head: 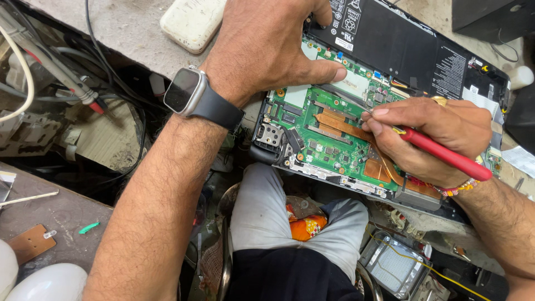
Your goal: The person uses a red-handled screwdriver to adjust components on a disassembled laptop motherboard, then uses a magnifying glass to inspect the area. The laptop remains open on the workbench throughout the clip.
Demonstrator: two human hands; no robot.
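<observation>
An opened laptop lies bottom-up on the bench, showing its green circuit board, copper heat pipe and black battery. My left hand presses down on the board's upper left, thumb stretched across it; a smartwatch is on that wrist. My right hand grips a red-handled screwdriver like a pen, its tip hidden under my fingers at the heat pipe. A gold ring and a beaded bracelet are on the right hand.
A white rectangular block lies on the bench at the top. Cables and test probes crowd the left. My grey-trousered knees are below the laptop's edge. A small metal-framed panel lies on the floor at lower right.
</observation>
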